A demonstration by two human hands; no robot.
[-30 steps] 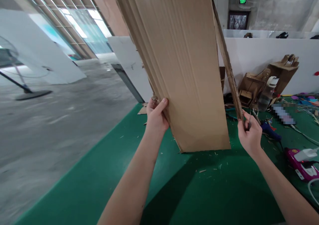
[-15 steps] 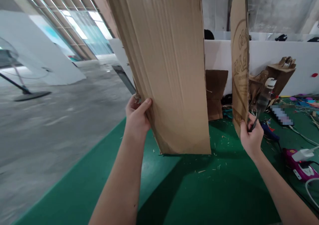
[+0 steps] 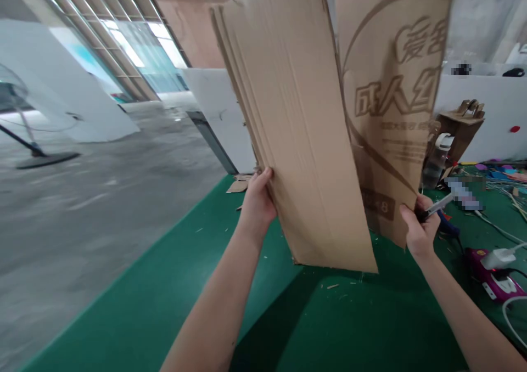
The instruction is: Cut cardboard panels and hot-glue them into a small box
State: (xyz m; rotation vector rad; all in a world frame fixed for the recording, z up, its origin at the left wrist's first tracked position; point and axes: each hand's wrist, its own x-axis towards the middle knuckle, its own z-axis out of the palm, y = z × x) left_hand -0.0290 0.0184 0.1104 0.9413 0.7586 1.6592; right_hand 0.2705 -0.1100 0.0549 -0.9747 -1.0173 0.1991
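Note:
My left hand [image 3: 259, 199] grips the left edge of a tall plain cardboard sheet [image 3: 304, 136], thumb on its near face. The sheet stands tilted to the left, its lower end just above or on the green table. My right hand [image 3: 422, 229] is closed on the lower right edge of a second cardboard sheet [image 3: 391, 103], printed with brown characters and a curved line. The same hand also holds a slim craft knife [image 3: 438, 204], which points up and to the right. Side by side, the two sheets meet or overlap near the middle.
Behind my right hand are a clear bottle [image 3: 438, 161], a cardboard construction [image 3: 465, 130] and a phone [image 3: 463, 193]. A magenta power strip [image 3: 496, 279] with cables lies at the right of the green table [image 3: 358, 328]. Cardboard scraps [image 3: 239, 184] rest at its far left corner.
The printed sheet has turned from nearly edge-on to face me and come against the plain sheet. My left hand and the plain sheet moved right, the sheet tilting. The knife has swung to the right.

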